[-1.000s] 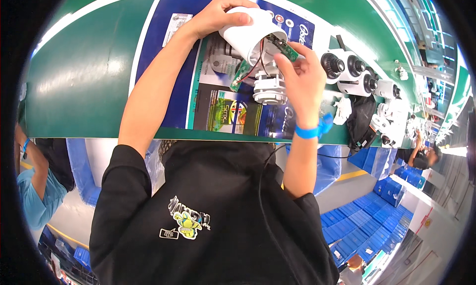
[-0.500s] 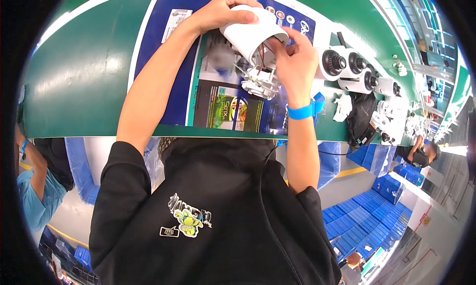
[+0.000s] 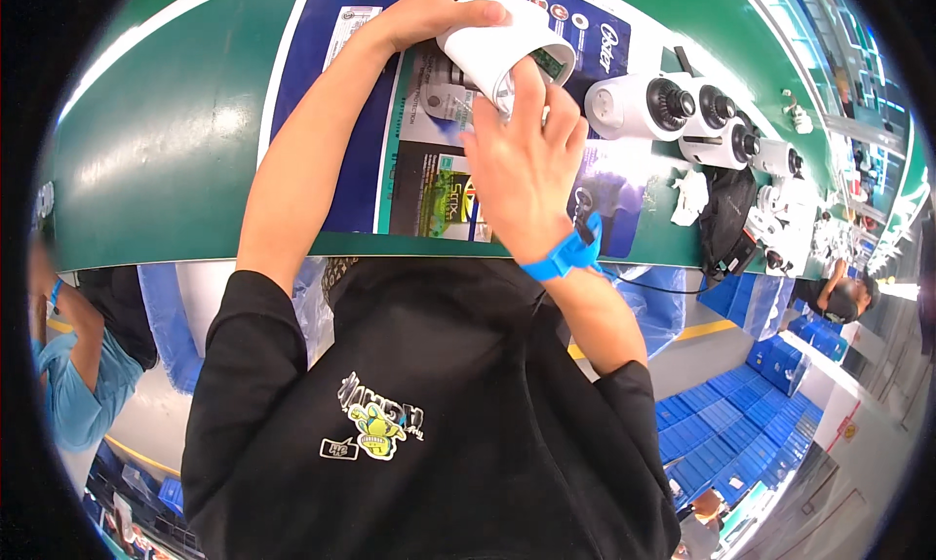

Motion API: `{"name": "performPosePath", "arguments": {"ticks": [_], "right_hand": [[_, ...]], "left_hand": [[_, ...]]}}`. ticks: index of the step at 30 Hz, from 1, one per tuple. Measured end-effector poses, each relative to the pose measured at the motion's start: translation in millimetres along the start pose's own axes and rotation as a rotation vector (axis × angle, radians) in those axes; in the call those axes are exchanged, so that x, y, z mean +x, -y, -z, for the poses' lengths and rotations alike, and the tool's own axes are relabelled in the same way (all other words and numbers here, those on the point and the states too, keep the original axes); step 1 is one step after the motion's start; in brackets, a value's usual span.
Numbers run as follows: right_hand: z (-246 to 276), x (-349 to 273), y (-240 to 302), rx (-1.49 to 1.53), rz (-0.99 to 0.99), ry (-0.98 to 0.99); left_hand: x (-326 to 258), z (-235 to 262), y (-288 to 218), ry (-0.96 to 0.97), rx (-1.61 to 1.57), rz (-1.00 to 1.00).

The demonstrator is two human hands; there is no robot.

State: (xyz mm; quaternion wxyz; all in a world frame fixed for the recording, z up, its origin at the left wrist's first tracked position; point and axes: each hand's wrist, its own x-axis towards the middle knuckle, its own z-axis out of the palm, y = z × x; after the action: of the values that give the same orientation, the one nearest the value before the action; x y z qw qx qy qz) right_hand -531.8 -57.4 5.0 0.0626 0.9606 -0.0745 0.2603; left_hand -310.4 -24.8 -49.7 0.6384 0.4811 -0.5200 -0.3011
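My left hand (image 3: 450, 12) is closed around the far side of a white cylindrical housing (image 3: 495, 41), which lies tilted with its wide mouth toward me. Inside that mouth a green circuit board (image 3: 548, 65) shows. At the opening is my right hand (image 3: 531, 165), wearing a blue wrist strap (image 3: 565, 255), its bent fingers reaching to the rim and inside. They are on a white mechanism (image 3: 505, 96), of which only a sliver shows beside the fingers; the hand hides the rest.
Under the work lies a printed cardboard sheet (image 3: 341, 175) on the green table (image 3: 166, 160). To the right stand several white housings with black dials (image 3: 639, 107), then a crumpled white cloth (image 3: 690, 197) and a black bag (image 3: 729, 214). A co-worker's arm (image 3: 83, 336) is at the far left.
The white mechanism that hung out of the housing on wires is now mostly out of sight at its mouth. My right hand has moved left and nearer, across the front of the opening.
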Motion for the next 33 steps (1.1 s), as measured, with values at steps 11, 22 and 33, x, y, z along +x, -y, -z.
{"name": "performPosePath", "arguments": {"ticks": [11, 22, 33], "right_hand": [[9.3, -1.3, -60.7, 1.09, -0.6, -0.026], [7.4, 26.0, -55.9, 2.092, -0.702, -0.158], [29.1, 16.3, -44.3, 1.132, -0.567, -0.093]], "left_hand": [[0.4, -2.1, 5.1, -0.065, -0.008, 0.237], [-2.5, 9.5, 7.7, -0.036, -0.203, 0.294], [4.0, 13.9, 19.1, 0.112, -0.43, 0.042]]}}
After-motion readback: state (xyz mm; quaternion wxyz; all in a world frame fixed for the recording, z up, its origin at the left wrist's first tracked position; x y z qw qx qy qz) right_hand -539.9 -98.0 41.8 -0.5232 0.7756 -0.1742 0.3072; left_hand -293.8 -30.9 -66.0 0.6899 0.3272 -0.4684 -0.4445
